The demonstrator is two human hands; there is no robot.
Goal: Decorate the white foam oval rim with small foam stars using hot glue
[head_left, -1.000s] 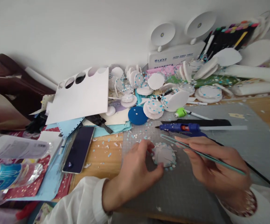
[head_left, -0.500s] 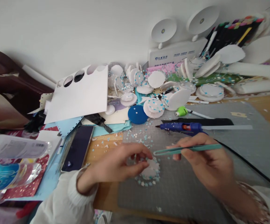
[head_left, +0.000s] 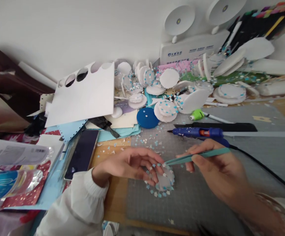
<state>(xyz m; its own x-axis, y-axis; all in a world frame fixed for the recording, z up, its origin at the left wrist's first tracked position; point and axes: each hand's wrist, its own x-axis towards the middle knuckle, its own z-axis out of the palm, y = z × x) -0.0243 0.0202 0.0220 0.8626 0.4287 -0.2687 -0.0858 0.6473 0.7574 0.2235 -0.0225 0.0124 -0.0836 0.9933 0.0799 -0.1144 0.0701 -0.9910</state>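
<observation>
A round white disc (head_left: 165,181) ringed with small blue and white star pieces lies on the grey cutting mat (head_left: 193,206). Over its left side reaches my left hand (head_left: 134,167), thumb and fingers apart and curved, fingertips at the disc's surface. Whether they press on it I cannot tell. My right hand (head_left: 216,170) is closed around teal tweezers (head_left: 193,157), which slant down to the left. The tweezer tips meet the far edge of the disc, close to my left fingertips. Any piece between the tips is too small to make out.
A blue glue gun (head_left: 196,132) with its black cable lies behind my right hand. Decorated white discs (head_left: 165,110) crowd the back, near a blue round lid (head_left: 147,118). Loose stars (head_left: 146,141) scatter the mat. Leftward are a phone (head_left: 82,154) and a bottle (head_left: 11,183).
My left hand has opened from a near pinch, its fingers now spread over the disc. The tweezer tips have come down to the disc's edge. The view has shifted slightly.
</observation>
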